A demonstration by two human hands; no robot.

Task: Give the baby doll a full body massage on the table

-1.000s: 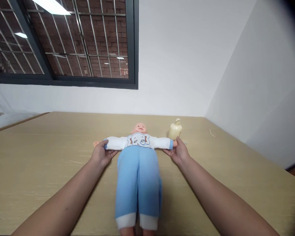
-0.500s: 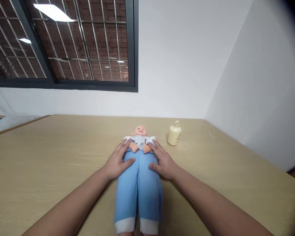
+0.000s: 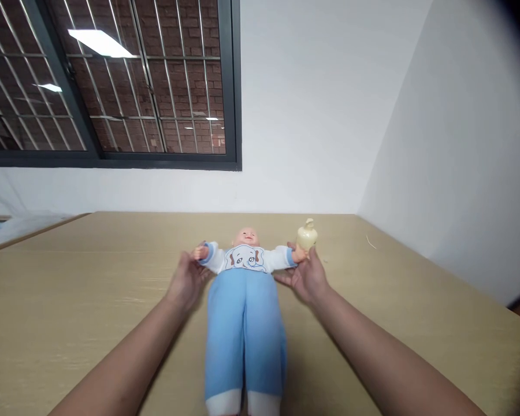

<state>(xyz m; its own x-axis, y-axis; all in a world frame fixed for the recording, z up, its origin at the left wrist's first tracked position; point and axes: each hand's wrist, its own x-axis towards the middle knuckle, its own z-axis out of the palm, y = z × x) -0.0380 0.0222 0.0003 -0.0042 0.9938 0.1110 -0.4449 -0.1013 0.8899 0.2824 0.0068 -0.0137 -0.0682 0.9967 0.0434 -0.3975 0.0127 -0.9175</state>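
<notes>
A baby doll (image 3: 245, 306) lies on its back on the table, its head toward the wall and its legs toward me. It wears blue trousers and a white top with an elephant face and blue cuffs. Both doll arms are stretched out sideways. My left hand (image 3: 186, 283) grips the doll's arm on the left at its hand, thumb on top and other fingers partly hidden beneath. My right hand (image 3: 312, 280) has the doll's other arm near the wrist, its thumb raised beside the doll's hand and its fingers under the sleeve.
A cream pump bottle (image 3: 307, 234) stands just behind my right hand. The wooden table (image 3: 112, 277) runs back to a white wall with a barred window (image 3: 156, 86). A thin pale strip (image 3: 370, 241) lies at the right, and clear plastic sheeting (image 3: 30, 218) at the far left.
The doll's arms have gone from folded over its belly to spread outward. My hands have moved apart, from its sides onto its arms. The view has tilted slightly up.
</notes>
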